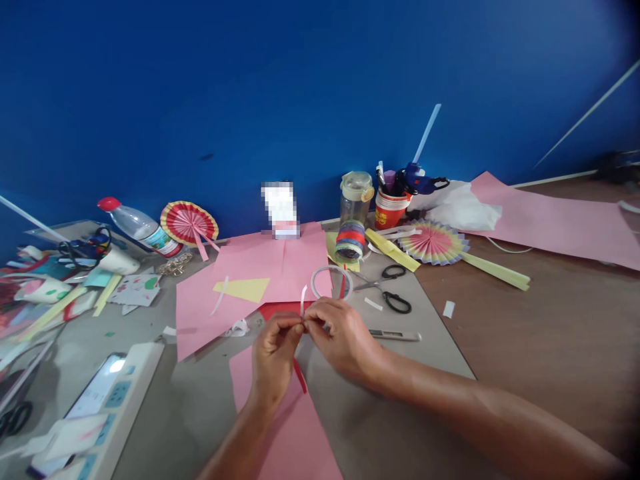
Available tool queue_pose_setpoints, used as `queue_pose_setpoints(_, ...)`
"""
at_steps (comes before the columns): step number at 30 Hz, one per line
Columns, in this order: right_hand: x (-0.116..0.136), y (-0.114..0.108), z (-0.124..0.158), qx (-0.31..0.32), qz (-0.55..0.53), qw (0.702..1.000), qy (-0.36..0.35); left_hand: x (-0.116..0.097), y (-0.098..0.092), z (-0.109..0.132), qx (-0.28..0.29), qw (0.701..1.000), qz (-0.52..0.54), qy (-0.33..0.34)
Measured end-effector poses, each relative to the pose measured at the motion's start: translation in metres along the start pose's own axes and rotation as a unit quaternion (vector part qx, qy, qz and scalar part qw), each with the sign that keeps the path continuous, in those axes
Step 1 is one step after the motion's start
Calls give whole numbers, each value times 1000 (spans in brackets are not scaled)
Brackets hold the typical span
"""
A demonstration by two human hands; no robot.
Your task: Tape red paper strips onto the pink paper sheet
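Observation:
My left hand [274, 357] and my right hand [343, 333] meet above the table, both with fingers pinched together. From between their fingertips a thin white strip [303, 295] sticks up, at the tips of my right fingers. What my left fingertips grip is hidden. A narrow red strip [301, 377] shows just below my left hand, over a pink paper sheet [295, 433]; whether it is held I cannot tell. Behind the hands are a larger pink sheet [200, 320] and a white tape roll [313, 283]. Scissors with black handles [395, 303] and a cutter knife [400, 335] lie right of them.
A folded paper fan [430, 241] and a red paper cup [390, 210] of tools stand back right, near a clear bottle [356, 200] and stacked tape rolls [350, 241]. At left are a power strip [123, 407], a phone [100, 383], a plastic bottle [145, 227] and another fan [187, 223].

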State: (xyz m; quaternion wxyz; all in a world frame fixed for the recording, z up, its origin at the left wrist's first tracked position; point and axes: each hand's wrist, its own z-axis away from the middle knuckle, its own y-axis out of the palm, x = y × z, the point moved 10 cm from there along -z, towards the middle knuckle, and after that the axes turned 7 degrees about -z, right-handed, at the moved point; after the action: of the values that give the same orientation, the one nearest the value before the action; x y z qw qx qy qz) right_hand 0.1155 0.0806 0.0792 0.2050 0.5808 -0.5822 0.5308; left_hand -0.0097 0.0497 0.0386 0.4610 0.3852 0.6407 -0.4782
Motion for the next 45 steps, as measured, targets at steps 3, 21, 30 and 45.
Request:
queue_pose_setpoints(3, -1, -1, 0, -7, 7, 1000, 0, -7, -1, 0, -3, 999, -26, 20)
queue_pose_setpoints(21, -6, 0, -2, 11, -40, 998, 36, 17, 6, 0, 26, 995, 78, -53)
queue_pose_setpoints(30, -15, 2, -2, 24, -81, 992, 89, 23, 11, 0, 25, 985, 140, -100)
queue_pose_setpoints(45, -9, -1, -2, 21, -62, 995, 69, 6, 2, 0, -1, 998, 15, -53)
